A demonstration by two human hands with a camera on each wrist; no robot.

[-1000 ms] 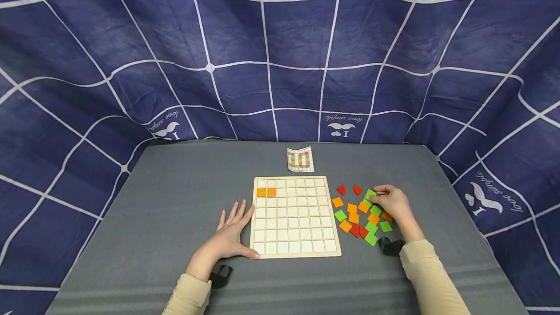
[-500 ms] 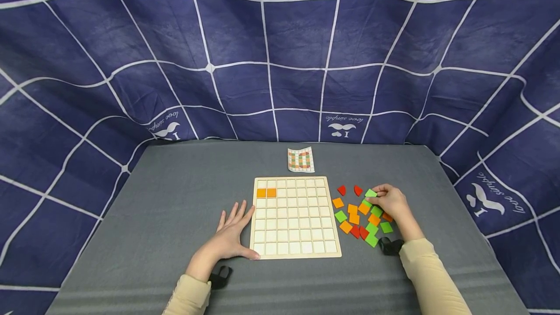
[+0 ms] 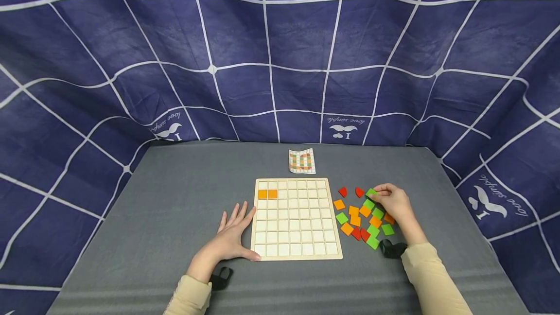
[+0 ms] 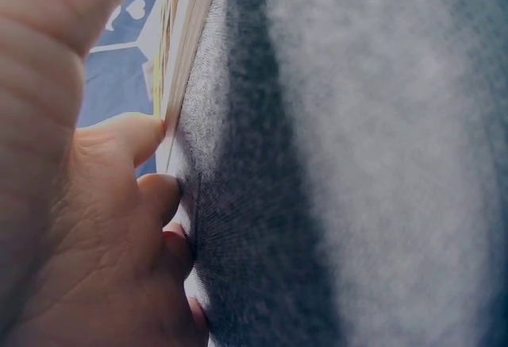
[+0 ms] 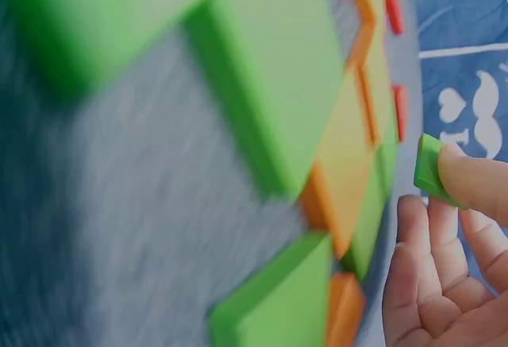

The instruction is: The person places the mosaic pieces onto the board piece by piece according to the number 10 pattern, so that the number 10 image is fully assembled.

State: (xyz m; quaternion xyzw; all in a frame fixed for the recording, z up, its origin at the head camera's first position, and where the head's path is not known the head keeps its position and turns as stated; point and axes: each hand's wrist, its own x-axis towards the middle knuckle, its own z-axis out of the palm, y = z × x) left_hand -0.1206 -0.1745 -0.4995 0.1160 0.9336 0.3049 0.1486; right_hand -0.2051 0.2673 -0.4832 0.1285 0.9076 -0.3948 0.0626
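Stretches out flat as a grey table with a woven-looking surface; bears a pale, gridded wooden board near the middle; carries, just beyond the board's far edge, a small, slightly curled paper with a coloured grid; holds, just to the right of the board, a loose cluster of orange squares, green squares and red pieces, partly touching, partly spaced apart

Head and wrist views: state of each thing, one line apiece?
Board: flat, mostly unfilled
Two orange tiles: set in the board's second-farthest row, left end
Left grip: spread, at the board's left edge
Right grip: pinches a green tile
Loose tiles: scattered, some touching
Card: printed side up, slightly curled
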